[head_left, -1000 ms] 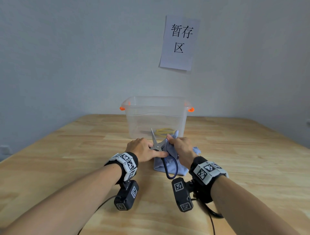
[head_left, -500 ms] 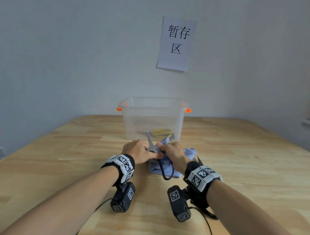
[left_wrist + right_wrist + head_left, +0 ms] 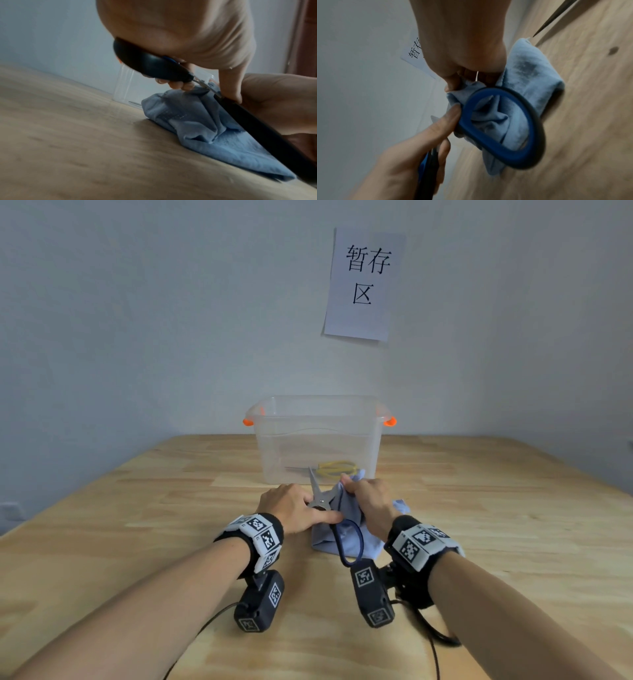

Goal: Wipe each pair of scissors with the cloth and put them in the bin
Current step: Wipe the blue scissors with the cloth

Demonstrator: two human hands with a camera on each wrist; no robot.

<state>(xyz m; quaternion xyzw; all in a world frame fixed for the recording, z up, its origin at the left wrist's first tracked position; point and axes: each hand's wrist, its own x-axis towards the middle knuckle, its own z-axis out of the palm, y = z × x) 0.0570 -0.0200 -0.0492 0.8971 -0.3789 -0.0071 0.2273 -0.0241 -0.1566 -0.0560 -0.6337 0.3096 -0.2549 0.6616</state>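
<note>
Blue-handled scissors [image 3: 320,500] stand open over the wooden table, one blade pointing up and away. My left hand [image 3: 294,510] grips one handle [image 3: 150,66], thumb lying across near the pivot. The other handle loop [image 3: 347,542] [image 3: 501,129] hangs toward me. My right hand [image 3: 368,499] pinches a light blue cloth [image 3: 342,529] [image 3: 197,124] [image 3: 529,83] around the second blade, which is hidden inside the folds. The cloth's lower part rests on the table. The clear bin [image 3: 318,440] with orange latches stands just behind, with yellow-handled scissors [image 3: 337,468] lying inside.
A paper sign [image 3: 363,285] with characters hangs on the grey wall above the bin. The wooden table [image 3: 137,525] spreads wide to both sides. A dark pointed blade tip [image 3: 554,19] shows on the table in the right wrist view.
The right hand with the cloth has slid up the blade away from the pivot. The left hand keeps its hold on the scissors.
</note>
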